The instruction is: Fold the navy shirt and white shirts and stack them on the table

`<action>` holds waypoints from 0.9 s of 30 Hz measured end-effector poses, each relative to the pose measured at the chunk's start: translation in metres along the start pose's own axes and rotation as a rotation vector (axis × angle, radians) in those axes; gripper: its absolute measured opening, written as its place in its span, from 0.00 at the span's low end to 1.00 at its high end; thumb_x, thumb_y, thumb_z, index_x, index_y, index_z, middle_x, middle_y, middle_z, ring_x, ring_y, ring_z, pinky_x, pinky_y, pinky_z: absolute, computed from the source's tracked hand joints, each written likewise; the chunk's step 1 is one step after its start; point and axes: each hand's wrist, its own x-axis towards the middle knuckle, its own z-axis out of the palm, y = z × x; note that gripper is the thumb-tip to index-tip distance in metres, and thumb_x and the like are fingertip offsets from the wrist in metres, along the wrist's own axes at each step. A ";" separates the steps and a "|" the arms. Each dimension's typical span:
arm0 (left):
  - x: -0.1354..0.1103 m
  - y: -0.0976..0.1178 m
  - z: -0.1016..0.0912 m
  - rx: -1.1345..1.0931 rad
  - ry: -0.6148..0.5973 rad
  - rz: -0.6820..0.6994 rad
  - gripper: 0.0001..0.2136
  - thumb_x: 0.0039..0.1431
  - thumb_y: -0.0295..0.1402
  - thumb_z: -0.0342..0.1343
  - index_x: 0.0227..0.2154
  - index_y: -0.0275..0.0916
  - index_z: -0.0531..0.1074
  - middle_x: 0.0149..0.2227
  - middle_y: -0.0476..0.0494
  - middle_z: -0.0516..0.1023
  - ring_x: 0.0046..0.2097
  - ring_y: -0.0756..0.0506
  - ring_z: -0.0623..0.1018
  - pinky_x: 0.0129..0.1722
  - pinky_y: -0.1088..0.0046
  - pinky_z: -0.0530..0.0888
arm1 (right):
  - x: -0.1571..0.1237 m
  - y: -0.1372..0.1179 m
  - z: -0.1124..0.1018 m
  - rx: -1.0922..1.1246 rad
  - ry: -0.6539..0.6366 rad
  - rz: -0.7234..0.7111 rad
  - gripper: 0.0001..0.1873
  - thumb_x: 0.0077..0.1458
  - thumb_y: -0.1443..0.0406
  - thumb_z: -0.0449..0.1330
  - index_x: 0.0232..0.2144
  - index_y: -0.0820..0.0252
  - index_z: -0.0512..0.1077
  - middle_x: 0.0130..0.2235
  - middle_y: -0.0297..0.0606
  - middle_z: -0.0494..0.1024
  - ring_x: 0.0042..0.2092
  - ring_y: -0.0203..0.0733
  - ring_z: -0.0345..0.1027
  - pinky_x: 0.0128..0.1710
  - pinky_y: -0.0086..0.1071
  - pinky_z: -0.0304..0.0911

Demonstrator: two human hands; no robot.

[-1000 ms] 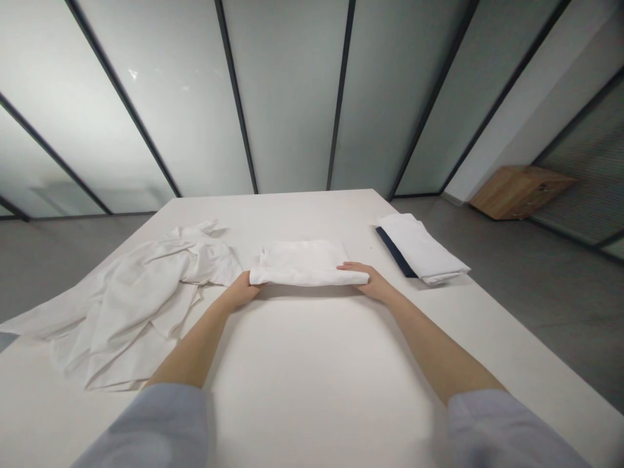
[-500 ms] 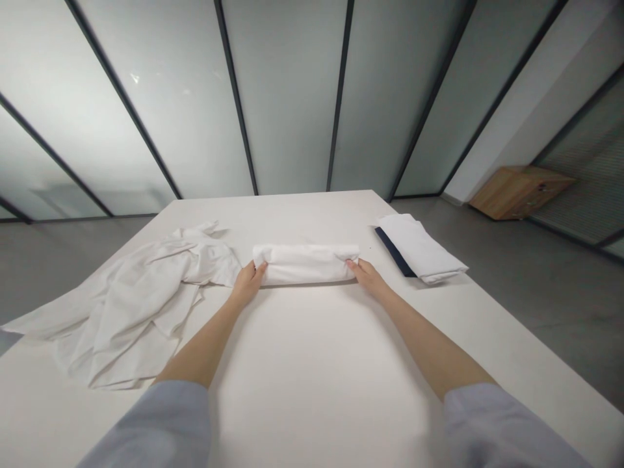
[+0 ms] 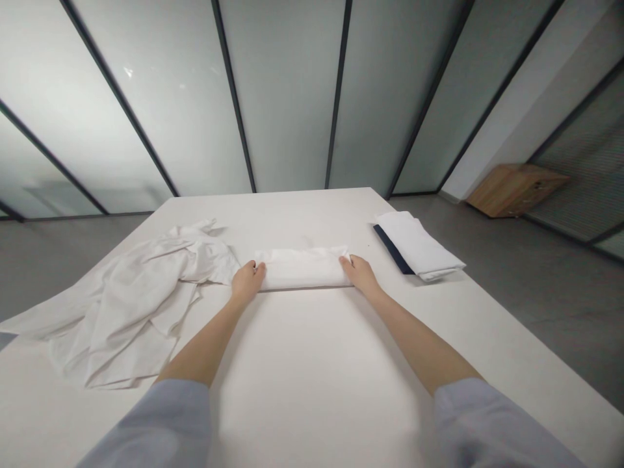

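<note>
A white cloth (image 3: pixel 303 269), folded into a long flat strip, lies crosswise before me at mid-table. At its left end my left hand (image 3: pixel 248 279) is closed, thumb on top and fingers curled under the edge. My right hand (image 3: pixel 359 272) pinches the opposite end the same way. Left of my left hand spreads a crumpled white cloth (image 3: pixel 141 286) with loose folds. To the right of my right hand, a folded white cloth (image 3: pixel 418 244) rests partly over a flat dark navy piece (image 3: pixel 392 249). What kind of garment or linen these are, I cannot tell.
All the cloths lie on a large white table (image 3: pixel 312 364). The crumpled cloth reaches the table's left edge. Frosted glass panels (image 3: pixel 287 91) with dark frames stand behind it. A wooden cabinet (image 3: pixel 511 190) is on the grey floor at the far right.
The folded strip's upper edge now looks flatter and less rounded. My right hand has moved slightly left, while my left hand stays almost in place. The view has shifted a little.
</note>
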 end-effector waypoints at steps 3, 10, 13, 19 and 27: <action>-0.001 0.001 -0.003 0.053 -0.016 0.003 0.19 0.61 0.42 0.39 0.37 0.38 0.72 0.37 0.36 0.80 0.43 0.38 0.78 0.36 0.68 0.68 | -0.002 0.000 -0.003 -0.072 -0.023 0.018 0.17 0.60 0.54 0.49 0.25 0.57 0.66 0.27 0.37 0.72 0.28 0.39 0.60 0.27 0.30 0.45; -0.004 -0.005 -0.008 0.110 -0.006 0.038 0.15 0.58 0.43 0.44 0.38 0.40 0.70 0.35 0.39 0.79 0.41 0.38 0.78 0.35 0.67 0.69 | -0.001 0.011 0.004 -0.038 0.012 -0.115 0.13 0.57 0.58 0.50 0.25 0.57 0.66 0.28 0.36 0.71 0.30 0.39 0.60 0.30 0.30 0.51; -0.007 -0.005 -0.008 0.092 0.002 0.065 0.14 0.57 0.42 0.45 0.38 0.40 0.70 0.35 0.38 0.78 0.41 0.38 0.77 0.37 0.65 0.70 | 0.000 0.014 0.008 -0.022 0.005 -0.112 0.12 0.55 0.58 0.52 0.30 0.59 0.69 0.32 0.40 0.72 0.35 0.42 0.64 0.36 0.32 0.57; -0.014 0.001 -0.008 0.106 0.284 0.248 0.25 0.53 0.32 0.51 0.55 0.37 0.62 0.58 0.32 0.66 0.59 0.35 0.65 0.54 0.57 0.64 | -0.007 0.009 0.002 -0.101 0.130 -0.128 0.30 0.54 0.60 0.54 0.58 0.63 0.60 0.59 0.52 0.64 0.59 0.55 0.55 0.56 0.47 0.52; -0.018 0.048 -0.006 0.093 0.161 0.663 0.23 0.60 0.31 0.44 0.59 0.37 0.61 0.64 0.39 0.60 0.65 0.41 0.58 0.62 0.61 0.57 | -0.007 -0.045 -0.006 -0.217 -0.026 -0.494 0.27 0.60 0.64 0.49 0.61 0.59 0.60 0.66 0.45 0.56 0.67 0.53 0.41 0.63 0.48 0.42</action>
